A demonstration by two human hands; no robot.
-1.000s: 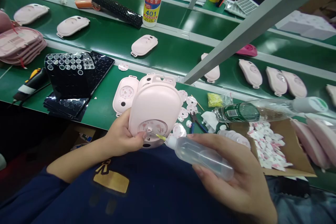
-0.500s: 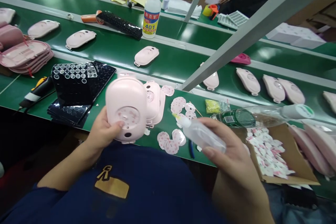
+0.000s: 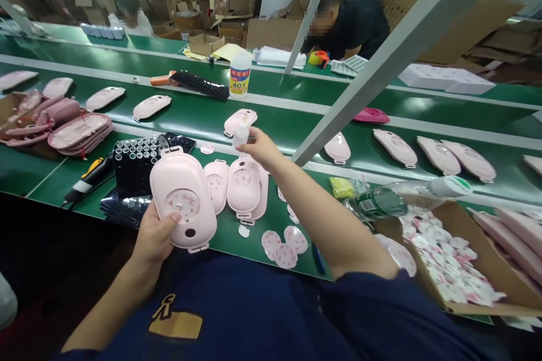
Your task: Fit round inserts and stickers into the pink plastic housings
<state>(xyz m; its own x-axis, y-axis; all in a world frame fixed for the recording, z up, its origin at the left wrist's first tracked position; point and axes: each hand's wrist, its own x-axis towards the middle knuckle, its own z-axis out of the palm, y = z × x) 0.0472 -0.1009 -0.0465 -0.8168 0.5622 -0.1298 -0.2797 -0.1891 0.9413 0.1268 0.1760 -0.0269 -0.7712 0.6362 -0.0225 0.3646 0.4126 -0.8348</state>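
Note:
My left hand (image 3: 153, 236) grips a pale pink plastic shell (image 3: 198, 172) by its lower left edge, thumb on the round patterned disc set into its face. Reaching forward, my right hand (image 3: 263, 149) holds a small translucent squeeze bottle (image 3: 240, 135) upright, between me and a pink shell on the far strip. More pink shells (image 3: 243, 192) lie on the green bench beside the held one, partly overlapping. Several round patterned discs (image 3: 284, 248) are spread close to the bench's front edge, some hidden by my right forearm.
A cardboard box (image 3: 474, 309) of cut patterned pieces stands at right, beside a lying plastic bottle (image 3: 381, 200). A grey metal post (image 3: 381, 51) slants across the bench. Black sticker sheets (image 3: 135, 172) and a corded tool (image 3: 91, 175) lie at left. Two people are across the bench.
My right hand has swung forward and left, turning the squeeze bottle from tilted to upright. The held shell has shifted slightly left and down. The view has tipped up, showing more background.

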